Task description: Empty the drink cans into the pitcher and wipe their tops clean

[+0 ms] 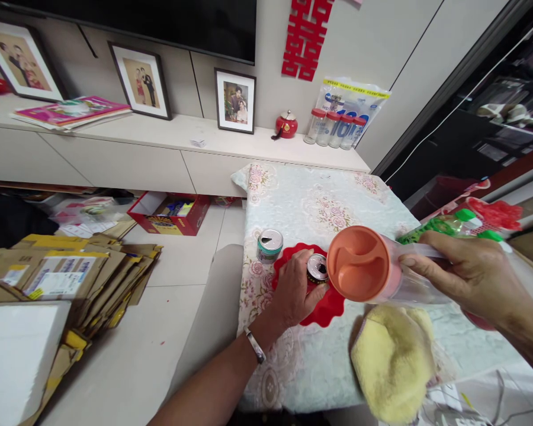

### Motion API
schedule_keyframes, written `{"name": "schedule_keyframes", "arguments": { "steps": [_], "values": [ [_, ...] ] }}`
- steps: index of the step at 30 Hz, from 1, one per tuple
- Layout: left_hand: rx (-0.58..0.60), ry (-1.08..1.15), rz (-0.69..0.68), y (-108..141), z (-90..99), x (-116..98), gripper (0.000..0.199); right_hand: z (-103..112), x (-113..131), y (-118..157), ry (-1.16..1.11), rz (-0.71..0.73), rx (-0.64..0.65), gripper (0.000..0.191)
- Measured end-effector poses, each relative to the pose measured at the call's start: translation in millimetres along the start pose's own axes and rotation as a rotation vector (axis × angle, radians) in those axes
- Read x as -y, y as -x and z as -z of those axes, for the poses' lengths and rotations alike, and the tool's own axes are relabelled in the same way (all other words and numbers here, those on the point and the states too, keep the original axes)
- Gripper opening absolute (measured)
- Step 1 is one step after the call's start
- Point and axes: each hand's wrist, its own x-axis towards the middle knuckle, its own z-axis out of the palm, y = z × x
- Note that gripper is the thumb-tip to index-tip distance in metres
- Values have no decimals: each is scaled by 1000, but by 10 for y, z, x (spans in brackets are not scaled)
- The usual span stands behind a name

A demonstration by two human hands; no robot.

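Note:
My left hand (295,287) is wrapped round a dark can (317,268) with an opened top, which stands on a red scalloped mat (324,310). In my right hand (462,275) is the handle of a clear pitcher with an orange lid (359,263). The pitcher is tipped on its side, its lid facing the can and close to the can's rim. Whether any liquid is flowing cannot be seen. A second can (270,245), teal and silver with its top opened, stands to the left of the mat. Below the pitcher lies a yellow cloth (393,361).
The table (284,189) has a floral cloth. To the right are green-capped bottles (466,218) and a red mesh basket (500,213). A white cabinet (160,142) behind holds framed photos, a red jar (286,125) and lidded glass jars. Flattened cardboard (80,272) is on the floor left.

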Motion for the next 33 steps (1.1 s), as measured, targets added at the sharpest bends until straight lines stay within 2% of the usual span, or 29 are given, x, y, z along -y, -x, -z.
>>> {"name": "schedule_keyframes", "arguments": {
  "steps": [14,33],
  "values": [
    [-30,-16,6,9,-22,2,70,31,62,-65,63,118,-38,58],
    [-18,1,11,8,-17,-21,70,58,76,-96,62,124,-29,58]
  ]
}}
